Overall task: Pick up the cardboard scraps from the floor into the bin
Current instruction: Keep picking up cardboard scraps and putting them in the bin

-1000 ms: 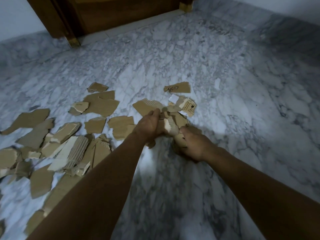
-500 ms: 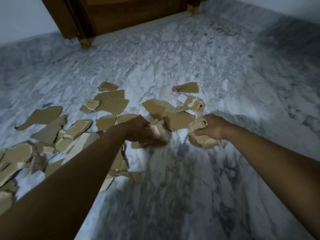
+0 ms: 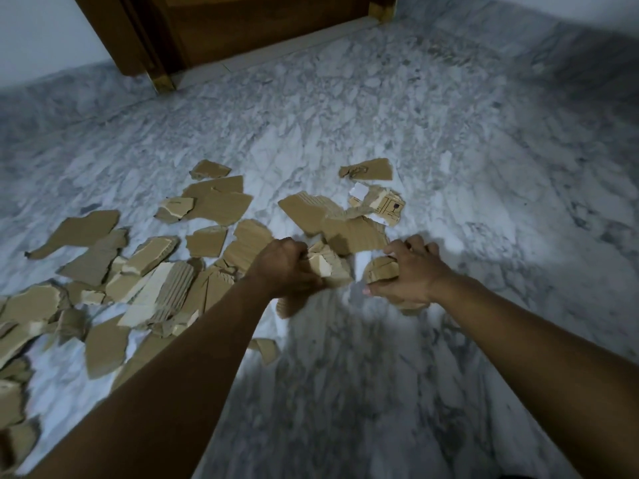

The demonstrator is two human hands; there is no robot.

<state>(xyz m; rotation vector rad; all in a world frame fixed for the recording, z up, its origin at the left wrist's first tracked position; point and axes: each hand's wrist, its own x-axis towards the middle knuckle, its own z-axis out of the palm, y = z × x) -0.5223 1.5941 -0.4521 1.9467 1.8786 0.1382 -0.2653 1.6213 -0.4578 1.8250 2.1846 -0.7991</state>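
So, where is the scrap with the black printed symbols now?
Head view, right of centre: the printed scrap lies on the floor beyond the right hand, beside a small white piece.

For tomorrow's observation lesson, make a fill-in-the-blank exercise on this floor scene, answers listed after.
The left hand and the right hand each grip scraps made of ____.
Most loose pieces lie on the person's ____ side.
The marble floor meets a wooden ____ at the top.
Answers: cardboard; left; door.
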